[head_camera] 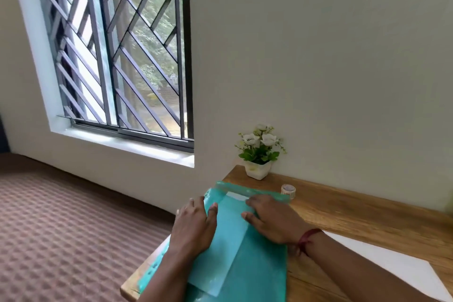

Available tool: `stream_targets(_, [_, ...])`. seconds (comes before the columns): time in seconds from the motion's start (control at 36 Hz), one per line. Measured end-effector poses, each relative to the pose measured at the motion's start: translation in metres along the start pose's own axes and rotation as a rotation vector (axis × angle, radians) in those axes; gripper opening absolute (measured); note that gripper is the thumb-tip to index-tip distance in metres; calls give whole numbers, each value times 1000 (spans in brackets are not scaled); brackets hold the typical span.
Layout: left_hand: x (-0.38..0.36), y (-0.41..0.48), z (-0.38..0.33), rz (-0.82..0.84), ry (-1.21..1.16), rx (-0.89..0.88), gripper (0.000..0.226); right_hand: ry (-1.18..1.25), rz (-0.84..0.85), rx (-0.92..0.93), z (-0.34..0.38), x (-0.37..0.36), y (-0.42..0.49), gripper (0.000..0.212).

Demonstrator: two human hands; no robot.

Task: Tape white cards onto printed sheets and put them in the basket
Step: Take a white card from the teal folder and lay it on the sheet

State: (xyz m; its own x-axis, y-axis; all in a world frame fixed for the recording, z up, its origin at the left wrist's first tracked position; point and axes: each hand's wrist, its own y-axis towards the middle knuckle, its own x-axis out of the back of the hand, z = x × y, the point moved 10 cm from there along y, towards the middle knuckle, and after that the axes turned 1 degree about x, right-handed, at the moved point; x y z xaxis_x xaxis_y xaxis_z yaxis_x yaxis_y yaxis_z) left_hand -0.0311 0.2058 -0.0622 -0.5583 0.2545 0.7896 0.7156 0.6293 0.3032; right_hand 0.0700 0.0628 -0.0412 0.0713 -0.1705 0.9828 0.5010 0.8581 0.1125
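Glossy teal printed sheet (259, 267) lies on a grained wood table (355, 213) beside matt white paper (392, 260).

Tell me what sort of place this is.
Most likely a room in a home: a wooden table against a plain wall, a small pot of white flowers on it, a grilled window onto trees, patterned carpet.

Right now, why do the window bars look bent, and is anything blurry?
Head view: the wide lens bows the window bars and tilts the wall; soft daylight, no hard shadows; the left hand and right hand look slightly smeared, the flower pot sharper.
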Motion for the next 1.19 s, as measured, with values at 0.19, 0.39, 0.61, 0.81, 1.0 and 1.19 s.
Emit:
stream_targets(0.19, [9,0,3,-66,-109,26,27,-18,-14,-95,-39,6,49,19])
stream_targets(0.39, [22,-1,0,-169,-182,19,20,-1,96,-185,-63,2,86,25])
stream_targets(0.61, [26,-2,1,-230,-231,11,16,141,154,-204,-42,0,97,29])
stream_targets(0.81, [26,-1,0,-241,-205,-5,16,358,201,-264,-43,-7,100,12])
stream_targets(1.0, [16,3,1,-174,-108,-16,22,372,164,-260,-44,-7,97,19])
stream_targets(1.19, [-10,2,-12,21,99,-176,47,34,-161,-122,-29,26,82,13])
